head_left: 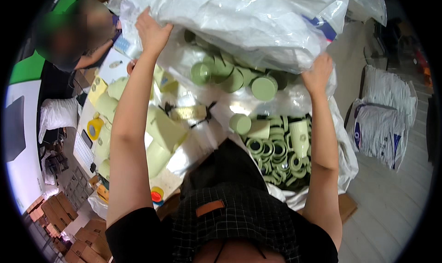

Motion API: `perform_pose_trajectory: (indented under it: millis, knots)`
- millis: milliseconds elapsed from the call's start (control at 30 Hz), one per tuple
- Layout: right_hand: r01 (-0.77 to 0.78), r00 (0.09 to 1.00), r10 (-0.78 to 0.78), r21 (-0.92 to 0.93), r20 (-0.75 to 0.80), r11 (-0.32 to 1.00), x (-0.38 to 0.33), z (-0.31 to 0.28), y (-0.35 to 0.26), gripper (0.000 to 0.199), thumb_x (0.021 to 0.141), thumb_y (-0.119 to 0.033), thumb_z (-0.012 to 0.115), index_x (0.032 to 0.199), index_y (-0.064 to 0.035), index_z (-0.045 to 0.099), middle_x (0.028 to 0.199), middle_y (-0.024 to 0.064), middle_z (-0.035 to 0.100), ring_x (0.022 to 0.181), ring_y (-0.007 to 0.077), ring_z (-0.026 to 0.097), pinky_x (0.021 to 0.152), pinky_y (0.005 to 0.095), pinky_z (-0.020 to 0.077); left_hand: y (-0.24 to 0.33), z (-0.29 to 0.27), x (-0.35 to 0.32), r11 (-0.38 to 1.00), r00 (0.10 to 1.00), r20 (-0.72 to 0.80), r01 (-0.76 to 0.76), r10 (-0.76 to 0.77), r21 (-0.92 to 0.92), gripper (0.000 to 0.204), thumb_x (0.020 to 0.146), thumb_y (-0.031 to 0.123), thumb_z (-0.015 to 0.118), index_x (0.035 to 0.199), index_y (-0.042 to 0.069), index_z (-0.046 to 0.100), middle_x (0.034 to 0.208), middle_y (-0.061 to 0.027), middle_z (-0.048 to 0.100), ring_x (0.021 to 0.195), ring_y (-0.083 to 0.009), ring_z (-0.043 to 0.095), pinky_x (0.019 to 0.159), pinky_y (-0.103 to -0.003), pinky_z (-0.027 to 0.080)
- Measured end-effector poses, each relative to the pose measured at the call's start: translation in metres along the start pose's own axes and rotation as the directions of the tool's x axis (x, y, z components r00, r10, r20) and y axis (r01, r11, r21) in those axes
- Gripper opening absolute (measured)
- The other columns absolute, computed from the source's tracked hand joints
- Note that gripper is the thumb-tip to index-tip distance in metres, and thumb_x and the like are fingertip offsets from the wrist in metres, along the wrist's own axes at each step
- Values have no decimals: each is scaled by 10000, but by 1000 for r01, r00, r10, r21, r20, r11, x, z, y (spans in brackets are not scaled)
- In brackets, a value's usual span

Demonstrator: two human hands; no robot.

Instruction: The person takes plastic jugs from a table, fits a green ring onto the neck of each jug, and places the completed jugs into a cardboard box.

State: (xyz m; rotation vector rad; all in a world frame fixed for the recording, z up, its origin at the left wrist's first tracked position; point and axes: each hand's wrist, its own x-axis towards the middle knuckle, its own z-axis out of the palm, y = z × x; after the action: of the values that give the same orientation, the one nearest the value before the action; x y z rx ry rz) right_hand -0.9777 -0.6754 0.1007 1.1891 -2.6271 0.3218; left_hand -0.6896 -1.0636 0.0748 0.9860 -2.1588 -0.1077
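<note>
A large white plastic sack point(230, 23) is held up and tilted in front of me, its mouth facing down toward me. My left hand point(153, 32) grips the sack's left side, thumb apart from the fingers. My right hand point(318, 73) is closed on the lower right corner of its plastic. Pale green round parts point(264, 88) lie at the mouth, on clear plastic. Below them a white-lined container point(346, 164) holds many pale green ring-shaped parts point(279, 149). A pale green handled piece point(299, 138) and a round part point(240, 124) lie on top there.
Left of the sack stands a table with large pale green pieces point(161, 129), yellow tape point(95, 128) and a white keyboard point(84, 153). Another person's arm point(95, 55) reaches in at the upper left. Filled white sacks point(378, 125) lie on the floor at right; cardboard boxes point(87, 237) stand lower left.
</note>
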Motion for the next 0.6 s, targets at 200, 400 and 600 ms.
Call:
perform_pose_trajectory:
  millis: [200, 400, 600]
  knots:
    - [-150, 906, 197, 151, -375, 977, -148, -5, -18, 966, 689, -285, 822, 1448, 54, 328, 1433, 284, 393, 1318, 438, 353, 1117, 531, 249, 42, -89, -238, 973, 963, 210, 196, -168, -124, 739, 783, 186, 729, 1351, -91, 345, 1266, -280, 439, 1224, -452, 390, 1074, -520, 302]
    - [-441, 869, 319, 299, 379, 846, -357, 100, -108, 1080, 713, -357, 845, 1511, 14, 220, 1489, 334, 233, 1370, 505, 245, 1142, 540, 251, 84, -148, -465, 850, 714, 676, 460, -183, -256, 820, 781, 225, 753, 1402, -71, 307, 1354, -300, 399, 1258, -482, 382, 1097, -559, 299]
    - [-408, 907, 327, 364, 264, 837, -345, 202, -130, 1018, 731, -371, 854, 1421, 110, 281, 1477, 373, 208, 1320, 501, 344, 1132, 483, 309, 93, -69, -486, 879, 868, 493, 281, -61, -385, 857, 720, 281, 833, 1429, 70, 402, 1474, -271, 317, 1366, -461, 306, 1131, -547, 273]
